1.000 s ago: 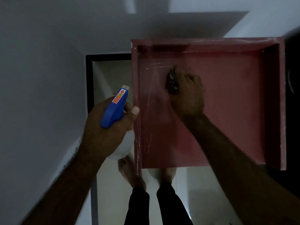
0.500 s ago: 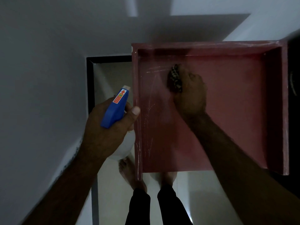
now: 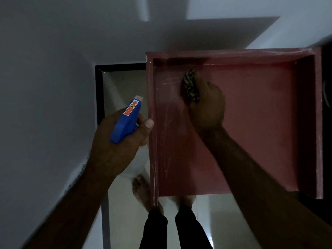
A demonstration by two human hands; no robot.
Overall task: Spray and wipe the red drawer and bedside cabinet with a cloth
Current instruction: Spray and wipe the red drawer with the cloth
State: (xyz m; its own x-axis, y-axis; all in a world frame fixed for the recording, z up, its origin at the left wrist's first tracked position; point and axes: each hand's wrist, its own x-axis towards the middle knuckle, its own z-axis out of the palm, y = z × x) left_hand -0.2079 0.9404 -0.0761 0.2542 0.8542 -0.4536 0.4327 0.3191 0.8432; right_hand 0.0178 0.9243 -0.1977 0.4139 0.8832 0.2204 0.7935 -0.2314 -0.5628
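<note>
Pressing the patterned cloth point(image 3: 191, 86) onto the floor of the red drawer point(image 3: 260, 123), the right hand point(image 3: 206, 105) curls round the wad, which pokes out beyond its fingers. The cloth looks soft and bunches easily, so a balled grip suits it. The left hand point(image 3: 115, 146), just outside the drawer's left wall, wraps the spray bottle point(image 3: 127, 121) at its neck. The bottle is probably light plastic, slippery if wet. The drawer seems rigid enough for firm rubbing.

Grey wall point(image 3: 53, 69), black frame strip point(image 3: 99, 94), glossy pale floor tiles point(image 3: 124, 221)
</note>
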